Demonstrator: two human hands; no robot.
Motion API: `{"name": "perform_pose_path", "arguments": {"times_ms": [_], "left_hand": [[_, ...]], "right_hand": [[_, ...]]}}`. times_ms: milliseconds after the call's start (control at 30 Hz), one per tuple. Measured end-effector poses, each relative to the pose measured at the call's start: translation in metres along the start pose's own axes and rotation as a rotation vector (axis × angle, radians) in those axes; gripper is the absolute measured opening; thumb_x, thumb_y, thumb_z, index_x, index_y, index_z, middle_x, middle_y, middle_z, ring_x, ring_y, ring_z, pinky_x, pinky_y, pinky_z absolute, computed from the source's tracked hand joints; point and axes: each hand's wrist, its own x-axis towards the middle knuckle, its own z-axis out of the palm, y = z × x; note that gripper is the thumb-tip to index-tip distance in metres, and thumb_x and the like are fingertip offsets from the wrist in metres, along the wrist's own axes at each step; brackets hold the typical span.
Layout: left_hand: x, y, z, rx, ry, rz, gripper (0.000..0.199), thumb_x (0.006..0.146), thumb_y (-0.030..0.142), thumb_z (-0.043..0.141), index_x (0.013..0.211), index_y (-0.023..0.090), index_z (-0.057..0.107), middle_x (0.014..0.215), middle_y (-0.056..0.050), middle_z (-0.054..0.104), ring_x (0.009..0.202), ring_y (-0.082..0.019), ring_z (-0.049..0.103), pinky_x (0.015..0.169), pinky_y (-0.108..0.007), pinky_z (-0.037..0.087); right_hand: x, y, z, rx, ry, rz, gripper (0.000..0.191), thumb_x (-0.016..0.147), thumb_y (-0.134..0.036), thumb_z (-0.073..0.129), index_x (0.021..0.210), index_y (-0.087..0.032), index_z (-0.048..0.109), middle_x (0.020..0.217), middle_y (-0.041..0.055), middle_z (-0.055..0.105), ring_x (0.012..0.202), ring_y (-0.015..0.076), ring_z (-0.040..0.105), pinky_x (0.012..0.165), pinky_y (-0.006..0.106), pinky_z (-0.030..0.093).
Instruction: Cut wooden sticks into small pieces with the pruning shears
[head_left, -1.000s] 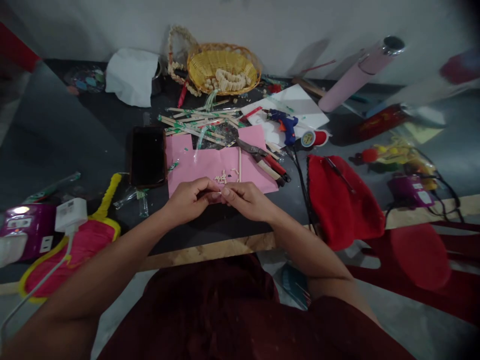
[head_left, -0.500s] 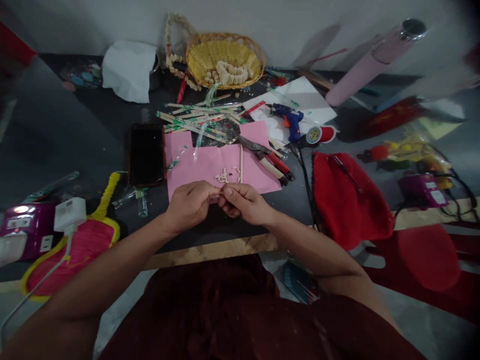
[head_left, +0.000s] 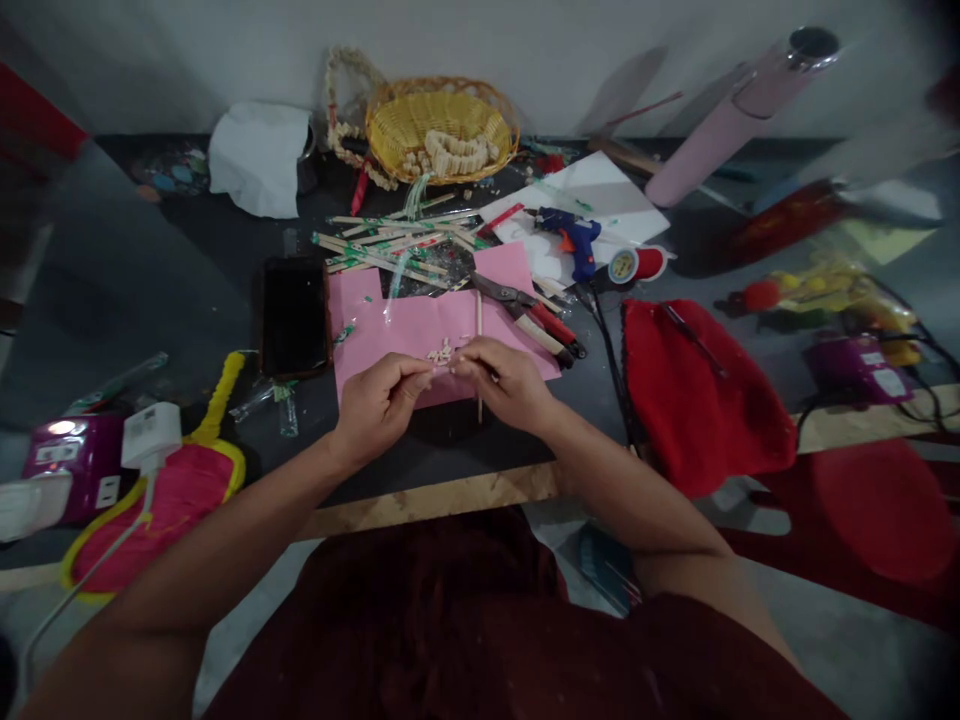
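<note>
My left hand (head_left: 379,402) is closed in a pinch over the front edge of the pink paper (head_left: 420,315). Fingertips of my right hand (head_left: 511,385) are also pinched, a short gap away. Something thin and pale seems to span the gap, too small to make out. Just beyond my fingers, small pale wooden pieces (head_left: 441,352) lie loose on the paper. A thin wooden stick (head_left: 480,315) runs toward me, partly hidden by my right hand. Beyond that hand rest the pliers (head_left: 529,315), with red and white handles.
Behind the paper lie several wrapped chopsticks (head_left: 397,245), a yellow basket (head_left: 442,115) and a blue glue gun (head_left: 574,240). A phone (head_left: 295,315) sits left. A red thread spool (head_left: 645,264), red cloth (head_left: 697,400) and pink bottle (head_left: 739,125) are right.
My hands have moved slightly apart and a little forward over the paper, opening a small gap between the fingertips. The stick's near end now shows below my right hand.
</note>
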Motion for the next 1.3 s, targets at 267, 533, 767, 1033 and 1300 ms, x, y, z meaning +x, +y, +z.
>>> {"name": "perform_pose_path", "arguments": {"times_ms": [267, 533, 767, 1033, 1300], "left_hand": [[0.004, -0.006, -0.003, -0.132, 0.032, -0.065, 0.013, 0.089, 0.026, 0.056, 0.096, 0.018, 0.063, 0.087, -0.003, 0.069, 0.074, -0.012, 0.063, 0.067, -0.021, 0.048], [0.005, -0.001, -0.004, -0.266, 0.016, -0.164, 0.011, 0.082, 0.027, 0.064, 0.079, 0.016, 0.06, 0.07, 0.0, 0.062, 0.06, -0.009, 0.054, 0.056, -0.02, 0.042], [0.007, -0.002, -0.001, -0.35, 0.008, -0.213, 0.012, 0.077, 0.025, 0.065, 0.071, 0.016, 0.058, 0.062, 0.003, 0.054, 0.055, -0.007, 0.047, 0.05, -0.018, 0.038], [0.004, -0.015, 0.006, -0.452, -0.113, -0.199, 0.015, 0.087, 0.027, 0.055, 0.097, 0.018, 0.06, 0.081, -0.002, 0.064, 0.074, -0.012, 0.06, 0.067, -0.023, 0.047], [0.006, -0.012, 0.006, -0.381, -0.148, -0.176, 0.014, 0.087, 0.03, 0.058, 0.093, 0.018, 0.06, 0.088, -0.002, 0.067, 0.079, -0.013, 0.062, 0.072, -0.025, 0.049]], "right_hand": [[0.005, 0.014, -0.001, -0.173, 0.021, -0.05, 0.025, 0.098, -0.026, 0.039, 0.109, -0.016, 0.061, 0.095, 0.007, 0.069, 0.087, 0.0124, 0.064, 0.079, 0.027, 0.05], [0.005, 0.023, -0.008, -0.443, 0.089, 0.02, 0.024, 0.094, -0.024, 0.048, 0.104, -0.018, 0.069, 0.097, 0.0083, 0.071, 0.09, 0.0171, 0.065, 0.082, 0.032, 0.051], [0.004, 0.034, -0.011, -0.705, -0.027, 0.011, 0.027, 0.094, -0.024, 0.047, 0.103, -0.017, 0.071, 0.099, 0.01, 0.069, 0.093, 0.0223, 0.059, 0.088, 0.04, 0.046], [0.007, 0.026, -0.009, -0.542, 0.082, -0.076, 0.023, 0.092, -0.02, 0.049, 0.109, -0.017, 0.065, 0.098, 0.0101, 0.067, 0.094, 0.0213, 0.06, 0.086, 0.039, 0.049], [0.004, 0.009, 0.01, -0.148, 0.051, -0.145, 0.015, 0.088, -0.031, 0.061, 0.096, -0.019, 0.064, 0.084, 0.0055, 0.066, 0.08, 0.0144, 0.061, 0.072, 0.028, 0.051]]}}
